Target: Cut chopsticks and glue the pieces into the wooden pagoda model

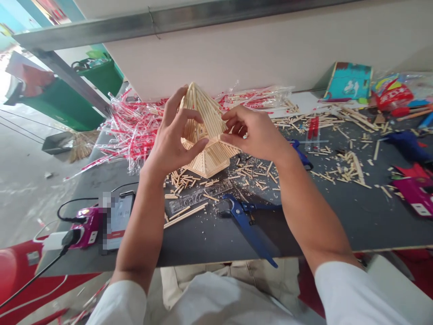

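Note:
A pointed model tower of thin wooden sticks (214, 118), with a steep upper roof and a wider flared lower part, stands on the dark table in front of me. My left hand (179, 131) curves round its left side, fingers up by the peak and thumb near the lower roof. On the right, my right hand (252, 131) has its fingers bent against the upper roof, with the thumb at the lower eave; whether a loose stick is between them is hidden. Below the model lie a clear ruler (199, 197), a few loose sticks (186, 215) and a blue-handled cutter (245, 221).
Red-and-clear plastic wrappers (135, 128) heap up at the left. Stick offcuts (348, 167) scatter over the right side. A phone (118, 221) and a purple power socket (88, 225) sit front left. Another purple socket (414, 194) is far right. Green bins (72, 104) stand beyond the table.

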Available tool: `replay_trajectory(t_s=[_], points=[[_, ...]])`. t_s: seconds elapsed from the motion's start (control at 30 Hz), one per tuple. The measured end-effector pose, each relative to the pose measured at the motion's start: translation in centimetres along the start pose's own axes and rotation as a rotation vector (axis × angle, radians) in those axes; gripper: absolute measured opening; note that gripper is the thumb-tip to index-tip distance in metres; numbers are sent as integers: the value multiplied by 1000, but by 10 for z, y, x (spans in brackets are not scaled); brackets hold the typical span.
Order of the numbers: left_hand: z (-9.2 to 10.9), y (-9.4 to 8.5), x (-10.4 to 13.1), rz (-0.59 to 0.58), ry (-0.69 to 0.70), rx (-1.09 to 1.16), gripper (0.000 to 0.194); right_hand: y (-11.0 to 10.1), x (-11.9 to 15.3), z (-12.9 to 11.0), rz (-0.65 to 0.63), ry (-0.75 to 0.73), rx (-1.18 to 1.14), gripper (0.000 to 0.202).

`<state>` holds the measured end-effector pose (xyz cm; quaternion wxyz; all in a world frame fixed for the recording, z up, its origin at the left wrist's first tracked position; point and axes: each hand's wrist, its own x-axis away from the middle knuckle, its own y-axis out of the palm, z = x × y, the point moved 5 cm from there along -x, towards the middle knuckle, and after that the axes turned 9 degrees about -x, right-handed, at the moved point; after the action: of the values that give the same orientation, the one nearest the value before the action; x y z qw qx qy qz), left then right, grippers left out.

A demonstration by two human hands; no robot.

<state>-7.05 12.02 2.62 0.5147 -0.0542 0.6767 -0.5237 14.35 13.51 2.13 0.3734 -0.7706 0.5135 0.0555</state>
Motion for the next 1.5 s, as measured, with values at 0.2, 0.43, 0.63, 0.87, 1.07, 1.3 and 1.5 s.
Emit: replay_trajectory(t_s=[0.2,0.43,0.63,0.87,1.07,1.3,1.5], points=[[-2,0,2,-40,-31,-15,57,6,0,0,-7,-27,76,45],[11,-6,4,-57,-85,-67,36,13,0,-2,-7,-40,168,44],[3,-1,3,16,-21,-107,41,15,0,-5,-9,-51,202,38],[13,-9,3,10,-34,-64,35,18,1,-11,33,-28,195,43],[19,-13,1,1,-31,-39,36,28,0,-9,185,38,99,31],[23,-17,1,-65,-72,-82,31,28,2,-5,144,28,71,37],[25,-20,1,-49,-94,-40,30,19,4,-8,-30,75,109,60]])
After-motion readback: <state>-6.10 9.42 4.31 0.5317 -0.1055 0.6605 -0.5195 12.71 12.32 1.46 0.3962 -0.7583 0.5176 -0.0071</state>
